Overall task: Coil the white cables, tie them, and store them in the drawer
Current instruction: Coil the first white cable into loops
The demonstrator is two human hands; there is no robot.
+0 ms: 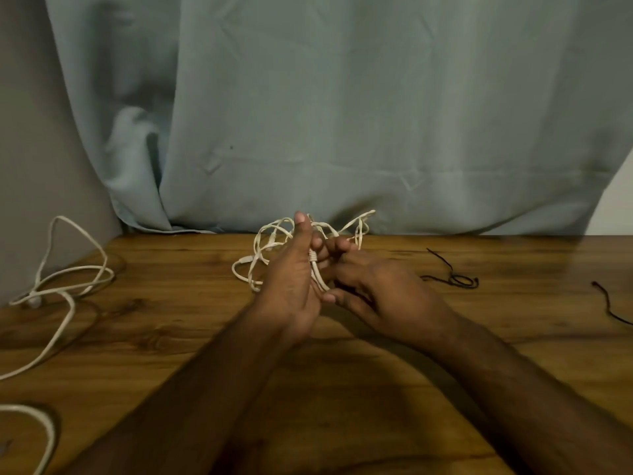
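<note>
Lighting: dim, warm, from above. Wooden table (445, 337): faint sheen at right; broad soft shadows beneath both forearms. Focus: soft overall, hands slightly motion-blurred. Edges: wide-angle bowing, darker toward the corners. Curtain (342, 114): flat, grainy.

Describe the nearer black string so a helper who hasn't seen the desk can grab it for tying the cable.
Start at the wooden table in front of the pale curtain. Just right of the right hand lies a thin black string, ending in a small loop. Unlike the white cables, it is dark and fine; the other black string lies at the right edge.
</note>
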